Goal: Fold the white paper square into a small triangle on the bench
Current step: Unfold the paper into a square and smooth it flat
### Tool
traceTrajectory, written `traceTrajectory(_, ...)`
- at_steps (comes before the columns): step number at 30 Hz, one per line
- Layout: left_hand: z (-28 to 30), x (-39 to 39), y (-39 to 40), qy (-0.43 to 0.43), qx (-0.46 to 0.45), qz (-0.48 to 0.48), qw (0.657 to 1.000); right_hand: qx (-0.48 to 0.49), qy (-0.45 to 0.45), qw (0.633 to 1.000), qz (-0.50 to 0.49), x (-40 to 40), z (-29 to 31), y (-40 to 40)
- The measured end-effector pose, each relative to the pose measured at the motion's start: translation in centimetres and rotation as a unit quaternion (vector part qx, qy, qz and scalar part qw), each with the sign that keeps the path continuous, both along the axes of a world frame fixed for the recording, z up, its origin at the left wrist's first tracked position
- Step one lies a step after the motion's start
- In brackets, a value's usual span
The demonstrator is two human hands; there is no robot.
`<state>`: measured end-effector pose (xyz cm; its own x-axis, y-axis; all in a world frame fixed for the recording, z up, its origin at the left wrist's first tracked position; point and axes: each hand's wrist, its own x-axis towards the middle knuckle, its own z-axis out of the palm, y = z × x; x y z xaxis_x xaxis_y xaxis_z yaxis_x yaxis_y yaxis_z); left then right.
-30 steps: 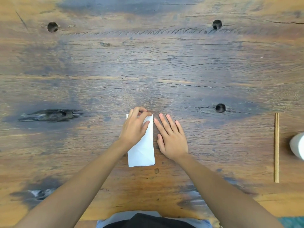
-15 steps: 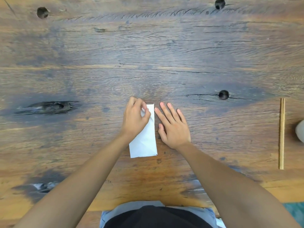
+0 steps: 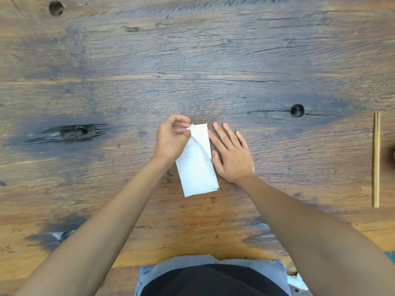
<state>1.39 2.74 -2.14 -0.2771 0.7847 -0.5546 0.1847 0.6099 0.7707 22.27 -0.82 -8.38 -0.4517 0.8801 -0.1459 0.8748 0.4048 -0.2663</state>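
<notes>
Weathered wood bench (image 3: 213, 60) fills the head view, dark-stained in patches, with a few round holes. A thin wooden stick (image 3: 376, 160) lies at the far right, well apart from the work.

Paper (image 3: 197, 163) lies flat near centre, already folded to a narrow strip. Its long axis runs near-to-far, tilted slightly, near end leaning right.

Left hand (image 3: 171, 142) sits at the strip's far-left corner, thumb and forefinger pinched shut on a raised flap of the paper. The flap is lifted just off the layer below and leaves a curved edge running down toward the right side.

Right hand (image 3: 232, 153) rests open and flat on the bench, fingers spread, holding nothing. Its thumb and forefinger side touch the strip's right edge.

Judgement: a diagonal fold of the far corner is in hand. The pinched corner must travel right and near, across the strip, toward the right hand, which is placed to steady the edge and press the crease.
</notes>
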Motion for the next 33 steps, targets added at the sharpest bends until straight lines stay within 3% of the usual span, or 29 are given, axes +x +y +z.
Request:
traceTrajectory(14, 3.2, -6.1, -1.7, -0.099, 0.000, -0.013, 0.995, -0.013, -0.022, 1.000, 0.009, -0.1, 0.8, 0.0)
traceTrajectory(26, 3.3, -11.0, -3.9, -0.037, -0.010, -0.043, 0.998, -0.014, -0.022, 1.000, 0.008, -0.1, 0.9, 0.1)
traceTrajectory(33, 0.9, -13.2, -5.4, 0.038, -0.030, 0.022, 0.999, 0.002, -0.019, 1.000, 0.011, -0.1, 0.4, -0.1)
